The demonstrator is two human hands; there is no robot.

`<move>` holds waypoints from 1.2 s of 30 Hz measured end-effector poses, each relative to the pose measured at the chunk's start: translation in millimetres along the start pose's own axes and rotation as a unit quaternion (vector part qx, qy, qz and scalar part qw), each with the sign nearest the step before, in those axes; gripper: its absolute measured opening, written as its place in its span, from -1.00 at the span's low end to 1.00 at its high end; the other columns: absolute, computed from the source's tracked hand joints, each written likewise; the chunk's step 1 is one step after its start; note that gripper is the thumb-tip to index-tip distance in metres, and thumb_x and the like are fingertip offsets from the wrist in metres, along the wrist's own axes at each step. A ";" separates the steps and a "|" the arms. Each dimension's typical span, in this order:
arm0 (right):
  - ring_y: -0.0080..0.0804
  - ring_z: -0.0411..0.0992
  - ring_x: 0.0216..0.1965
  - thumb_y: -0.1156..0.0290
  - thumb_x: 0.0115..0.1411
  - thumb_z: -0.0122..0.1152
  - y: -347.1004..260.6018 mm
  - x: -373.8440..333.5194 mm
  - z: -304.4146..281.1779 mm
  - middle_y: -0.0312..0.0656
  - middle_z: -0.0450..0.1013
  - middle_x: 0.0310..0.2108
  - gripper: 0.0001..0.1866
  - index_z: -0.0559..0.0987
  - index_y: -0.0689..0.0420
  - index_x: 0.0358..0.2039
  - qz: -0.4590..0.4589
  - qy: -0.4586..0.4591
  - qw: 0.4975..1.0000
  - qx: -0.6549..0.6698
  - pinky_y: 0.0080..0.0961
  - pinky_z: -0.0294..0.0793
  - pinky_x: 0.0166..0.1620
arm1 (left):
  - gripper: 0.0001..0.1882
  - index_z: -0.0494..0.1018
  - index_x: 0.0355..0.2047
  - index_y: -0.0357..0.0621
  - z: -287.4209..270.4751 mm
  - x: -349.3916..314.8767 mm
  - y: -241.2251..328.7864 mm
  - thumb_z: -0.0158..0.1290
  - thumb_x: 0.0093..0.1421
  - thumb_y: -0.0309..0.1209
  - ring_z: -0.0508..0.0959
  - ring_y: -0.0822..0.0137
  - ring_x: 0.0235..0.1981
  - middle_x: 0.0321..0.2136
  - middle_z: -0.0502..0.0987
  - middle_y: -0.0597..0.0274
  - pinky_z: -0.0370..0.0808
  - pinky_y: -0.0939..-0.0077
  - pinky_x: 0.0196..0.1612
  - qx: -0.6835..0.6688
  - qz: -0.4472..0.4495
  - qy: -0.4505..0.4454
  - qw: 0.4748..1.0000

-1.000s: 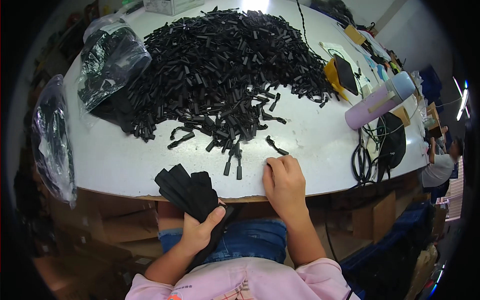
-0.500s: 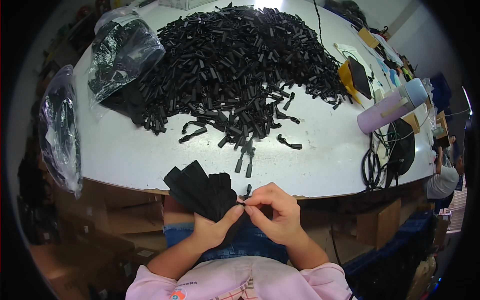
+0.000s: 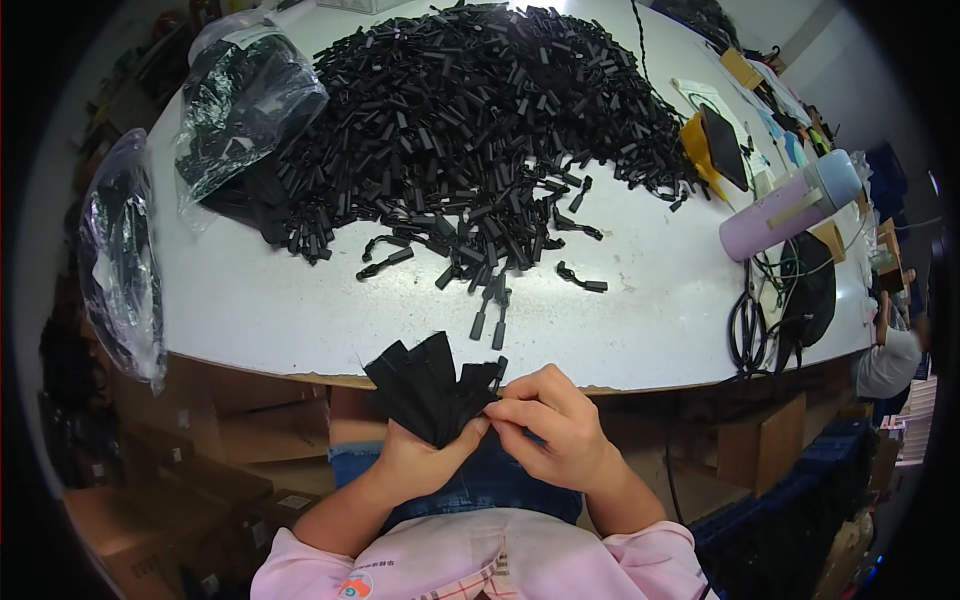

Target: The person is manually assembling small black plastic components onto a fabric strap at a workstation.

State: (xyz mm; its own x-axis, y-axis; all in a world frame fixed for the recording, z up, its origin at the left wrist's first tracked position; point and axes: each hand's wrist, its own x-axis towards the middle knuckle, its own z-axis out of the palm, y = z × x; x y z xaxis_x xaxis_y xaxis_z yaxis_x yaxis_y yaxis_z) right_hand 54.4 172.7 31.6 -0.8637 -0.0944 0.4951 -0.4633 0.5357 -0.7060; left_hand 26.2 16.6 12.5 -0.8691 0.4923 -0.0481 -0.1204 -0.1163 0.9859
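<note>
A fanned bundle of black fabric strips [image 3: 425,385] is gripped in my left hand [image 3: 420,462], just in front of the table edge. My right hand [image 3: 558,425] is closed in a pinch beside it, thumb and forefinger at the bundle's right side. A black zipper pull [image 3: 500,370] pokes up from those fingertips; its lower end is hidden by them. Beyond the hands, two loose zipper pulls [image 3: 490,318] lie side by side on the white table [image 3: 270,320]. A large heap of similar black pulls [image 3: 470,120] covers the table's far middle.
Clear plastic bags with black contents [image 3: 245,110] lie at the left. On the right are a lilac bottle [image 3: 770,220], a phone on a yellow stand [image 3: 722,150], and coiled black cables [image 3: 748,325]. Cardboard boxes [image 3: 150,530] stand below the table. Another person [image 3: 885,355] is at far right.
The fabric bundle has shifted right and turned more upright in my left hand. The zipper pull now stands against the bundle's right side, and my right fingers have curled in more.
</note>
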 end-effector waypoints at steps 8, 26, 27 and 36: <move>-0.52 0.32 -0.57 0.68 -0.22 0.15 2.7 -1.3 -3.6 -0.20 0.34 -0.55 -0.77 0.48 0.24 -0.44 0.033 -0.029 0.995 0.084 -0.72 0.29 -0.53 | -0.81 0.36 -0.34 -0.29 -0.8 -2.0 -4.1 -0.01 -0.04 -0.62 0.38 0.53 -0.39 -0.39 0.41 0.27 0.33 0.68 -0.34 -0.010 0.010 -0.009 1.000; -0.72 0.14 -0.64 0.62 -0.02 0.02 0.3 -14.5 11.7 -0.30 0.27 -0.59 -0.96 0.36 0.29 -0.52 0.335 -0.002 0.759 0.559 -0.80 0.08 -0.63 | -0.80 0.34 -0.33 -0.32 1.5 -1.6 4.5 -0.01 -0.01 -0.55 0.36 0.56 -0.57 -0.48 0.38 0.27 0.31 0.75 -0.53 -0.162 -0.070 0.006 0.984; -0.72 0.14 -0.64 0.62 -0.02 0.02 1.3 -14.3 10.4 -0.30 0.27 -0.59 -0.96 0.36 0.29 -0.52 0.336 -0.001 0.758 0.559 -0.80 0.08 -0.63 | -0.80 0.33 -0.36 -0.30 2.3 -1.3 4.3 0.02 -0.05 -0.53 0.34 0.55 -0.64 -0.49 0.37 0.24 0.28 0.75 -0.61 -0.156 -0.070 0.010 0.985; -0.69 0.14 -0.66 0.62 -0.05 0.03 0.6 -22.4 29.0 -0.29 0.27 -0.61 -0.96 0.38 0.26 -0.52 0.148 0.093 0.962 0.208 -0.77 0.10 -0.62 | -0.82 0.32 -0.38 -0.27 11.0 -0.8 4.3 0.00 -0.04 -0.53 0.32 0.56 -0.66 -0.49 0.35 0.22 0.26 0.77 -0.65 -0.086 -0.025 0.054 0.994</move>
State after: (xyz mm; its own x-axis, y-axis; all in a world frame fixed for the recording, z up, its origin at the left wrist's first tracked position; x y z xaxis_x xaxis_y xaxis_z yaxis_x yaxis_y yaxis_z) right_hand 67.7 150.8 5.4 -0.9377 0.1824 0.2956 -0.2749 0.1306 -0.9526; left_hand 31.6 25.1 18.5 -0.9056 0.4063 -0.1218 -0.2365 -0.2453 0.9402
